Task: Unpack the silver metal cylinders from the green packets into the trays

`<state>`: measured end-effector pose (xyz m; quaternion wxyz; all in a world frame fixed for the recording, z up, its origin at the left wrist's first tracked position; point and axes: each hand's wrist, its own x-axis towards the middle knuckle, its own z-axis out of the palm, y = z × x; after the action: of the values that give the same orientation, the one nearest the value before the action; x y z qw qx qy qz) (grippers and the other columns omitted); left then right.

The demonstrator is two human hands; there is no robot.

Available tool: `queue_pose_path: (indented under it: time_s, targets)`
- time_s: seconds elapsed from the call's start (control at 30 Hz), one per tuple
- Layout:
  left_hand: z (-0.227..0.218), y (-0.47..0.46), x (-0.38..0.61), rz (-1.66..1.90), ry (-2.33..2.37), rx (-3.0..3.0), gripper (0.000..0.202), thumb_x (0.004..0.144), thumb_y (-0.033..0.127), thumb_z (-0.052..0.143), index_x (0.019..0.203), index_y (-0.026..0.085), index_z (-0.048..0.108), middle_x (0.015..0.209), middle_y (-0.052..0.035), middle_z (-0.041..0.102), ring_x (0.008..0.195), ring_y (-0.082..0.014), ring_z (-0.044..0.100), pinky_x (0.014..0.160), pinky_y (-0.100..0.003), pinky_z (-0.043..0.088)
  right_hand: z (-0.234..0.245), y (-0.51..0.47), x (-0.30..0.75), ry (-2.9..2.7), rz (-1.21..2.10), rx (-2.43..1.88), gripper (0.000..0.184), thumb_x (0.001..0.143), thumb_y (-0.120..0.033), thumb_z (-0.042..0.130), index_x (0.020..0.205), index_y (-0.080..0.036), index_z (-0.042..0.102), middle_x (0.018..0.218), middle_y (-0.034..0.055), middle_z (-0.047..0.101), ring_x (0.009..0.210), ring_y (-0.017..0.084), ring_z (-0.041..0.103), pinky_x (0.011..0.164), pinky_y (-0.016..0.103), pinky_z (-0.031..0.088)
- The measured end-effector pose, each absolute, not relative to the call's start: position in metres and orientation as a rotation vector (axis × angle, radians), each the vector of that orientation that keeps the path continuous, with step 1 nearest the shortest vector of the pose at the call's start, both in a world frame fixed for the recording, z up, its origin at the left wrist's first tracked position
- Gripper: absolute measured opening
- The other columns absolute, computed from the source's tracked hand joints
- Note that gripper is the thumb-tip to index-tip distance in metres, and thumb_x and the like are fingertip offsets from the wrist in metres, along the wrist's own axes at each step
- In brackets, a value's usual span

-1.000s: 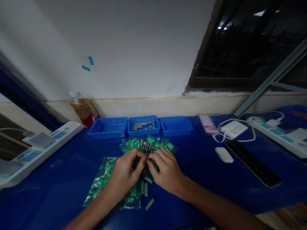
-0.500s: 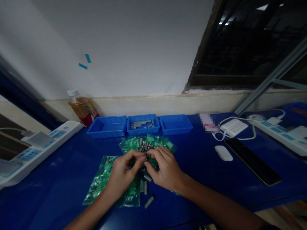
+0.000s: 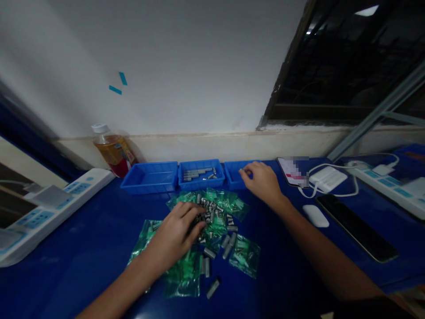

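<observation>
My left hand [image 3: 181,226] rests at the left side of a heap of small metal parts [image 3: 210,212], thumb and forefinger apart. Green-tinted plastic bags [image 3: 184,277] holding small pieces lie under the heap and beneath that hand. Over the right blue tray [image 3: 234,177], my right hand [image 3: 264,181] has thumb and forefinger pinched together; a tiny piece at the tips is too small to name. Grey metal cylinders [image 3: 213,288] lie loose in front of the heap. The middle blue tray [image 3: 217,181] contains several rows of cylinders and a few smaller pieces.
The left blue tray [image 3: 149,189] stands near a drink bottle [image 3: 114,150]. Power strips [image 3: 76,188] lie at both sides. To the right are a phone [image 3: 357,228], a white case [image 3: 315,215], a white charger [image 3: 328,178] with cables, and another phone [image 3: 288,170].
My hands have parted from their shared pinch above the heap. The right hand has moved up and right to the right tray; the left remains at the heap, its fingers now spread.
</observation>
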<state>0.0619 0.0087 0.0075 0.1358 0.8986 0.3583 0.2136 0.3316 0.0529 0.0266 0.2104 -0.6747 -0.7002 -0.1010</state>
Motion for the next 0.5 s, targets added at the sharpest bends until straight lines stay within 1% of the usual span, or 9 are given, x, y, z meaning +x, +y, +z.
queue_pose_path:
  time_s: [0.1, 0.2, 0.3, 0.37, 0.5]
  targets:
    - [0.007, 0.014, 0.068, 0.463, 0.958, 2.737, 0.027, 0.090, 0.026, 0.050, 0.116, 0.021, 0.056, 0.110, -0.0083, 0.057, 0.099, -0.0249, 0.051, 0.085, -0.042, 0.045, 0.034, 0.080, 0.343, -2.036, -0.130, -2.139, 0.021, 0.085, -0.030, 0.052, 0.083, -0.018, 0.069, 0.085, 0.0088, 0.069, 0.084, 0.022, 0.060, 0.070, 0.031, 0.038]
    - [0.008, 0.015, 0.074, 0.359, 0.901, 2.814, 0.022, 0.088, 0.024, 0.052, 0.107, 0.023, 0.061, 0.111, -0.0073, 0.056, 0.099, -0.0261, 0.050, 0.082, -0.042, 0.045, 0.033, 0.092, 0.341, -2.063, 0.025, -2.180, 0.020, 0.084, -0.030, 0.053, 0.086, -0.020, 0.070, 0.088, 0.0074, 0.070, 0.089, 0.022, 0.060, 0.071, 0.030, 0.037]
    - [0.011, 0.014, 0.076, 0.317, 0.916, 2.858, 0.016, 0.089, 0.023, 0.048, 0.092, 0.021, 0.064, 0.099, -0.0069, 0.057, 0.094, -0.0249, 0.052, 0.078, -0.040, 0.044, 0.026, 0.084, 0.336, -1.979, -0.045, -2.031, 0.021, 0.087, -0.033, 0.052, 0.090, -0.020, 0.068, 0.095, 0.0073, 0.069, 0.094, 0.024, 0.057, 0.074, 0.032, 0.036]
    - [0.012, 0.014, 0.077, 0.298, 0.934, 2.883, 0.017, 0.089, 0.022, 0.047, 0.086, 0.020, 0.063, 0.093, -0.0063, 0.058, 0.089, -0.0239, 0.053, 0.075, -0.040, 0.044, 0.020, 0.070, 0.333, -1.899, -0.121, -1.891, 0.020, 0.087, -0.032, 0.051, 0.089, -0.019, 0.067, 0.092, 0.0065, 0.068, 0.092, 0.024, 0.056, 0.075, 0.034, 0.036]
    - [0.010, 0.016, 0.075, 0.257, 0.906, 2.841, 0.015, 0.089, 0.018, 0.047, 0.087, 0.018, 0.061, 0.090, -0.0064, 0.057, 0.085, -0.0216, 0.055, 0.074, -0.038, 0.046, 0.007, 0.035, 0.323, -1.848, -0.149, -1.634, 0.018, 0.088, -0.028, 0.051, 0.081, -0.018, 0.064, 0.081, 0.0051, 0.066, 0.083, 0.021, 0.055, 0.074, 0.034, 0.036]
